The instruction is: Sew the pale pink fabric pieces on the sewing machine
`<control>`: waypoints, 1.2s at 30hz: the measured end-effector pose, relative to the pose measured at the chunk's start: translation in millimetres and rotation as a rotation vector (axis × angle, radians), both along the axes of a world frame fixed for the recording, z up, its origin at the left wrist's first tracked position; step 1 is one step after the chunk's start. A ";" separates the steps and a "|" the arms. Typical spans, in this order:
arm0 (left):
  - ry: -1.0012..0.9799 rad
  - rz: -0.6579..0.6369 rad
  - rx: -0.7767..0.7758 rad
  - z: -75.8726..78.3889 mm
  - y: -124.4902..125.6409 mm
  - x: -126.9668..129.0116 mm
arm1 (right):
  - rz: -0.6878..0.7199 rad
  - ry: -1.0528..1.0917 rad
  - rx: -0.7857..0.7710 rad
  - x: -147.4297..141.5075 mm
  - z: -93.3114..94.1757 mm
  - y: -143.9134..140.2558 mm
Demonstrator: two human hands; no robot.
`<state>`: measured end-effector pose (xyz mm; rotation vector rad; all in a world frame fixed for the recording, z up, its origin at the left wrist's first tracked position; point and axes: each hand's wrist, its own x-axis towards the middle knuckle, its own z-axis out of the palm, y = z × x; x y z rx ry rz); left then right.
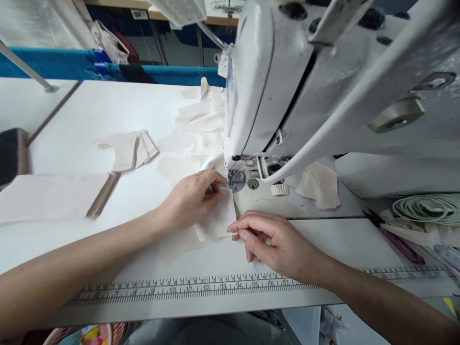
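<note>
A cream fabric piece (215, 221) lies on the white table in front of the sewing machine (247, 91), its upper edge close to the presser foot (232, 179). My left hand (189, 199) rests over the fabric's left part, fingers curled and pinching its upper edge just beside the foot. At the lower right corner, my right hand (271, 242) pinches the fabric between thumb and forefinger, the other fingers bent beneath. Another thin layer of cloth spreads out below and left of my left hand. The needle tip is too small to make out.
More cream cloth pieces (199, 117) lie behind my left hand, with a folded piece (125, 151) farther left. Small cut pieces (319, 184) sit right of the foot. Scissors (400, 244) and a green cord coil (427, 209) are at right. A ruler tape (215, 287) runs along the front edge.
</note>
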<state>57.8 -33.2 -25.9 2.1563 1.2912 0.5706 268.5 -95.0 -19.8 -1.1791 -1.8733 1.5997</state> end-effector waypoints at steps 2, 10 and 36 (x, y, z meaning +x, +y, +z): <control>0.016 0.000 0.008 -0.1 -0.1 0.6 | -0.007 -0.019 -0.012 -0.1 1.5 0.2; 0.042 -0.010 0.044 -2.3 -0.3 2.1 | 0.012 -0.086 0.049 -1.6 4.2 3.2; 0.048 -0.034 -0.070 12.6 -5.1 -9.1 | 0.019 -0.844 1.213 -13.8 -13.7 17.2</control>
